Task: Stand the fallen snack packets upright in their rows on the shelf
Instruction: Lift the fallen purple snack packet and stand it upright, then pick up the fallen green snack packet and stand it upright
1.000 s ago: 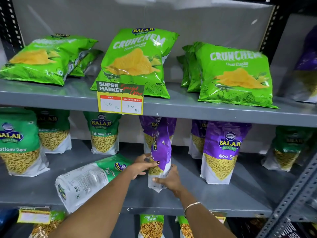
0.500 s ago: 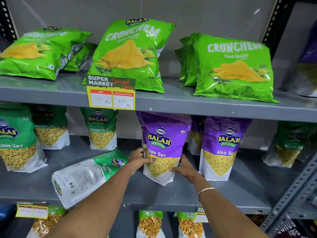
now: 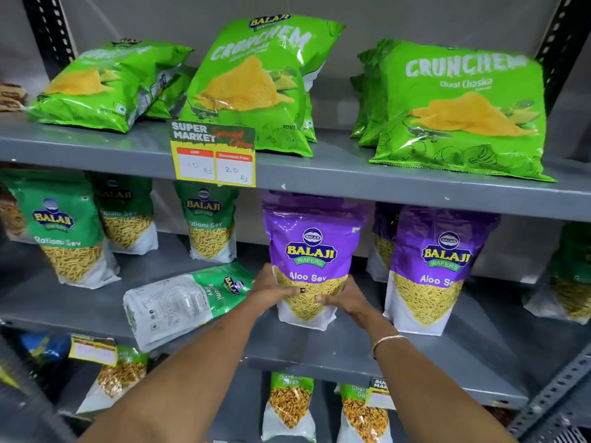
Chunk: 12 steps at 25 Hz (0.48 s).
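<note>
A purple Aloo Sev packet (image 3: 311, 251) stands upright and faces me on the middle shelf (image 3: 319, 350). My left hand (image 3: 271, 289) grips its lower left side and my right hand (image 3: 343, 298) grips its lower right side, thumbs on the front. Just left of it a green Ratlami Sev packet (image 3: 182, 303) lies fallen on its side, back label up, close to the shelf's front edge. A second purple Aloo Sev packet (image 3: 431, 270) stands upright to the right, with another purple packet partly hidden behind.
Green Ratlami Sev packets (image 3: 68, 231) stand upright at the left of the middle shelf. Green Crunchem chip bags (image 3: 460, 107) lean and lie on the upper shelf, above a yellow price tag (image 3: 212, 158). Chana packets (image 3: 289, 407) stand on the shelf below.
The purple Aloo Sev packet was turned from edge-on to face front and now stands upright. Both hands shifted onto its lower sides. The camera moved closer.
</note>
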Available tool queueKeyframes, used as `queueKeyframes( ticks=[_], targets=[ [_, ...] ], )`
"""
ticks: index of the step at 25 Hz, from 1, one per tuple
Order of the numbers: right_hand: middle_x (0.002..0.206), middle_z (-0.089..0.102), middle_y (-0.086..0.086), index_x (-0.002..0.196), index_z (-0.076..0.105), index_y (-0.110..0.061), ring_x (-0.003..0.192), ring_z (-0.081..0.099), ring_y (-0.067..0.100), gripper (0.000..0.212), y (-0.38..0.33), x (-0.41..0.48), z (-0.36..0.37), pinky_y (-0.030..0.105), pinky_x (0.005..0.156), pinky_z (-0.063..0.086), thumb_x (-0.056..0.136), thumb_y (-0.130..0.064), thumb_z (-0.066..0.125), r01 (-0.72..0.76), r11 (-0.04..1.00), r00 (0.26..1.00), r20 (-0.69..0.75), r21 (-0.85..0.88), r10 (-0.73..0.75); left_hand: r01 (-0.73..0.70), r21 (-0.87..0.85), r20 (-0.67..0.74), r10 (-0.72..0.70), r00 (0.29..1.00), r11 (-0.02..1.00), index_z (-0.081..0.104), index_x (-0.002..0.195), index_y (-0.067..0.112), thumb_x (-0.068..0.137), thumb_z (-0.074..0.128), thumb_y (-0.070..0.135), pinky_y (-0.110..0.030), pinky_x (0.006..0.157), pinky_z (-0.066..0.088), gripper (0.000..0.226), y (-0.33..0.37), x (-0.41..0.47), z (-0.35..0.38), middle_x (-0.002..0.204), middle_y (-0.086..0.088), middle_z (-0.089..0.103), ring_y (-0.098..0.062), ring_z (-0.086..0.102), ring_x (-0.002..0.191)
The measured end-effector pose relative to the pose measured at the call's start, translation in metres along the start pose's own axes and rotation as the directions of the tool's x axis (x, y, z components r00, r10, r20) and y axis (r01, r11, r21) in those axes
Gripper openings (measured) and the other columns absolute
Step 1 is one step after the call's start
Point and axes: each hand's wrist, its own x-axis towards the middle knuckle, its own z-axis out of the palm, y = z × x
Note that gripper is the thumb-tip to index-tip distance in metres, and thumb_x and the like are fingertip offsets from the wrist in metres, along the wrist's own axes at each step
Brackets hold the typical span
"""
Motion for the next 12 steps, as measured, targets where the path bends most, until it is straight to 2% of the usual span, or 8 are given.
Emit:
queueKeyframes(
  ticks=[3, 5, 6, 7, 8, 10, 11, 12],
  targets=[
    [0.099, 0.069, 0.013, 0.108, 0.060, -0.003, 0.076, 0.070, 0.010, 0.092, -0.013, -0.007, 0.005, 0.027, 0.076, 0.058, 0.028, -0.032, 0.094, -0.115, 0.990, 0.993, -0.031, -0.079, 0.113, -0.036, 0.129, 0.044, 0.031, 0.999, 0.991, 0.034, 0.135, 0.007, 0.060, 0.083, 0.032, -0.042, 0.108, 0.038, 0.093, 0.004, -0.019, -0.023, 0.141, -0.015, 0.041, -0.031, 0.042, 0.130],
    [0.073, 0.067, 0.005, 0.095, 0.061, -0.011, 0.042, 0.059, -0.003, 0.046, -0.033, -0.022, 0.014, 0.013, 0.047, 0.050, 0.057, -0.021, 0.086, -0.306, 0.927, 0.952, -0.046, -0.215, 0.304, -0.047, 0.219, 0.039, 0.039, 0.998, 0.975, 0.028, 0.142, 0.005, 0.072, 0.075, 0.033, -0.039, 0.110, 0.037, 0.089, -0.008, -0.013, -0.058, 0.148, -0.016, 0.034, -0.031, 0.037, 0.135],
    [0.053, 0.062, 0.001, 0.084, 0.060, -0.011, 0.027, 0.049, -0.001, 0.019, -0.039, -0.026, 0.015, 0.012, 0.033, 0.040, 0.071, -0.013, 0.075, -0.389, 0.891, 0.919, -0.037, -0.232, 0.392, -0.032, 0.282, 0.020, 0.027, 0.999, 0.959, 0.030, 0.143, 0.005, 0.077, 0.070, 0.036, -0.037, 0.110, 0.037, 0.083, -0.016, -0.009, -0.079, 0.149, -0.016, 0.034, -0.030, 0.037, 0.136],
    [0.038, 0.055, 0.000, 0.073, 0.059, -0.009, 0.019, 0.041, 0.005, 0.009, -0.047, -0.032, 0.019, 0.010, 0.028, 0.032, 0.077, -0.009, 0.066, -0.479, 0.843, 0.876, -0.063, -0.245, 0.479, -0.022, 0.346, -0.001, 0.024, 1.000, 0.938, 0.036, 0.141, 0.006, 0.080, 0.065, 0.039, -0.034, 0.108, 0.038, 0.075, -0.029, -0.001, -0.104, 0.148, -0.017, 0.038, -0.029, 0.041, 0.133],
    [0.030, 0.050, 0.002, 0.067, 0.057, -0.005, 0.017, 0.039, 0.011, 0.011, -0.049, -0.036, 0.026, 0.008, 0.029, 0.033, 0.075, -0.009, 0.063, -0.542, 0.811, 0.840, -0.102, -0.223, 0.533, -0.015, 0.375, -0.011, 0.021, 1.000, 0.927, 0.047, 0.135, 0.010, 0.082, 0.061, 0.041, -0.030, 0.103, 0.041, 0.062, -0.039, 0.003, -0.128, 0.143, -0.017, 0.044, -0.026, 0.048, 0.125],
    [0.029, 0.051, 0.008, 0.074, 0.059, 0.005, 0.020, 0.045, 0.019, 0.023, -0.047, -0.038, 0.061, 0.013, 0.034, 0.042, 0.063, -0.015, 0.061, -0.585, 0.798, 0.805, -0.225, -0.142, 0.550, -0.006, 0.356, 0.024, -0.003, 1.000, 0.935, 0.067, 0.100, 0.016, 0.089, 0.055, 0.032, -0.016, 0.080, 0.041, 0.023, -0.066, 0.022, -0.178, 0.132, -0.019, 0.055, -0.018, 0.056, 0.090],
    [0.028, 0.052, 0.007, 0.080, 0.059, 0.007, 0.021, 0.048, 0.020, 0.027, -0.049, -0.039, 0.085, 0.014, 0.033, 0.043, 0.065, -0.016, 0.058, -0.582, 0.808, 0.793, -0.281, -0.087, 0.541, -0.019, 0.342, 0.092, -0.013, 0.996, 0.940, 0.063, 0.088, 0.021, 0.092, 0.051, 0.024, -0.012, 0.074, 0.039, 0.013, -0.083, 0.036, -0.197, 0.127, -0.019, 0.057, -0.015, 0.054, 0.084],
    [0.025, 0.050, 0.004, 0.077, 0.058, 0.005, 0.020, 0.047, 0.016, 0.019, -0.044, -0.032, 0.113, 0.012, 0.031, 0.040, 0.071, -0.013, 0.056, -0.554, 0.833, 0.794, -0.306, -0.006, 0.526, -0.011, 0.324, 0.189, -0.053, 0.981, 0.946, 0.060, 0.089, 0.018, 0.092, 0.049, 0.021, -0.014, 0.073, 0.040, 0.012, -0.095, 0.042, -0.211, 0.120, -0.016, 0.058, -0.017, 0.055, 0.090]
  ],
)
